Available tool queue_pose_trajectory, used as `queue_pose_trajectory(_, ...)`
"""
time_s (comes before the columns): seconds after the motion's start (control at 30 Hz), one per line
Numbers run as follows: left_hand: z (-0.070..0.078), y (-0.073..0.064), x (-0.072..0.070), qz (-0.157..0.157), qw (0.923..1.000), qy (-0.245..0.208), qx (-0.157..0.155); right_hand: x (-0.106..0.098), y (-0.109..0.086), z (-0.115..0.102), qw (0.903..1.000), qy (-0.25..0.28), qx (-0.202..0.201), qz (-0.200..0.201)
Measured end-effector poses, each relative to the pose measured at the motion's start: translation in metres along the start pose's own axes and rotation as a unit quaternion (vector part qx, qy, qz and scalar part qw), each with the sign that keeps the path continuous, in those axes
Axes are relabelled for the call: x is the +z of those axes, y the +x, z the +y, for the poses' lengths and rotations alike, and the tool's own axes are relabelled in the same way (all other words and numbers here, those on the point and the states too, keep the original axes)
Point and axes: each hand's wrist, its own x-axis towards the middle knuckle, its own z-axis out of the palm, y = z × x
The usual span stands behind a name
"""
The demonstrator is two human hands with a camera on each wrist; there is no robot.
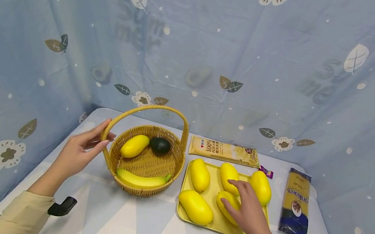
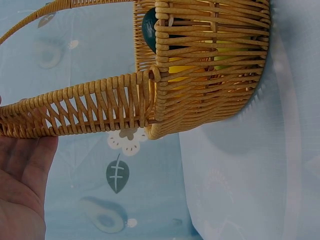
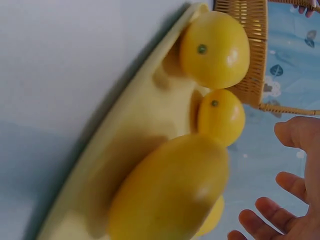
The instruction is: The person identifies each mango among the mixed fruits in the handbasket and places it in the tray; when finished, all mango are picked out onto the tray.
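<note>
My left hand point(image 1: 81, 149) holds the side of the arched handle of a wicker basket point(image 1: 145, 158), thumb and fingers on either side of it. Inside the basket lie a yellow mango point(image 1: 134, 146), a dark green avocado point(image 1: 160, 145) and a yellow banana point(image 1: 141, 180) with a greenish tip. Over the right part of a pale yellow tray point(image 1: 213, 186) hovers my right hand point(image 1: 249, 210), its fingers spread and nothing between them. Nearest to it is a mango point(image 1: 224, 205); in the right wrist view a large mango point(image 3: 170, 192) shows beside the fingers. Several mangoes lie on the tray.
Behind the tray lies a yellow noodle packet point(image 1: 223, 151), with a small purple wrapped candy point(image 1: 266, 172) at its right end. A blue and gold pasta bag point(image 1: 295, 208) lies right of the tray. A patterned blue curtain point(image 1: 195, 55) closes off the back and sides.
</note>
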Motion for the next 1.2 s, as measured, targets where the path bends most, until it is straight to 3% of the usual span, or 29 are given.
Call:
queue_pose_trajectory(0.23, 0.0, 0.0, 0.0, 0.002, 1.0, -0.001, -0.001, 0.0, 0.023, -0.024, 0.9977, 0.005, -0.066, 0.014)
queue_pose_trajectory(0.53, 0.0, 0.0, -0.001, -0.002, 1.0, -0.007, 0.0, 0.004, 0.058, -0.075, 0.9908, 0.048, -0.111, -0.061)
queue_pose_trajectory(0.8, -0.002, 0.0, -0.001, 0.0, 0.9998, -0.016, 0.01, 0.017, 0.097, -0.114, 0.975, 0.057, -0.194, -0.093)
queue_pose_trajectory(1.2, -0.001, -0.001, -0.001, -0.006, 0.9999, -0.013, 0.0, 0.045, 0.147, -0.154, 0.9611, 0.048, -0.223, -0.155)
